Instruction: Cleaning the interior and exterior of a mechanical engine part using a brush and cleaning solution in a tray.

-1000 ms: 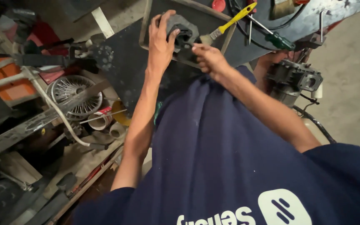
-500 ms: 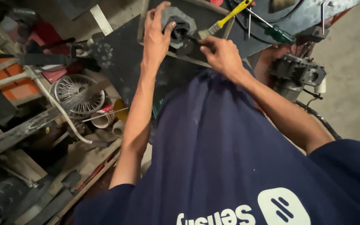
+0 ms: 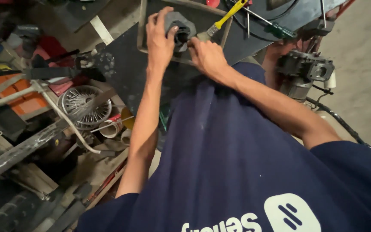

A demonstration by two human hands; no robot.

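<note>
Two hands reach out to a dark metal part (image 3: 180, 30).
Left hand (image 3: 159, 41) wraps around it; right hand (image 3: 207, 53) holds a yellow brush (image 3: 224, 19), bristles hidden.

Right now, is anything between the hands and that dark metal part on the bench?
Nothing visible. The left hand grips the dark metal part directly, and the right hand holds a yellow-handled brush with its bristles at the part's opening. The green screwdriver lies off to the side.

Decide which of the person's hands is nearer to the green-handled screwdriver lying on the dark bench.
Right. The right hand, holding the yellow-handled brush, sits just below and left of the green-handled screwdriver. The left hand grips the grey part, farther left.
</note>
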